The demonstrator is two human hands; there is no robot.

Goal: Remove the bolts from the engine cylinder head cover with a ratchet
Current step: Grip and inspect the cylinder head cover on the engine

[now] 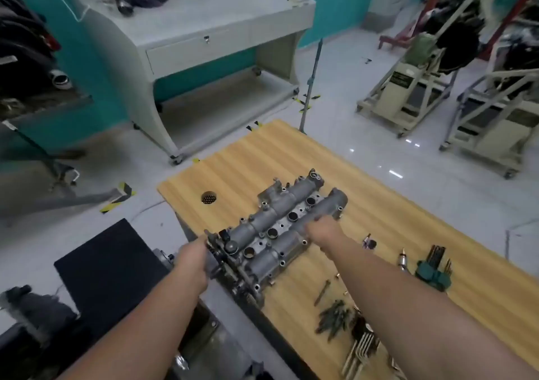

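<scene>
Grey cast-metal cylinder head cover [280, 228], two long parallel ridges with round holes between, lying diagonally on the wooden desk [379, 210], near end at the desk's edge. Dark loose bolts [334, 318] heaped just beside, to its right.

My left hand [194, 258] grips the near end of the grey cylinder head cover [277, 230] and my right hand [322, 230] holds its right side over the wooden table [393, 225], loose bolts [334, 318] lying just right of my right forearm.
</scene>
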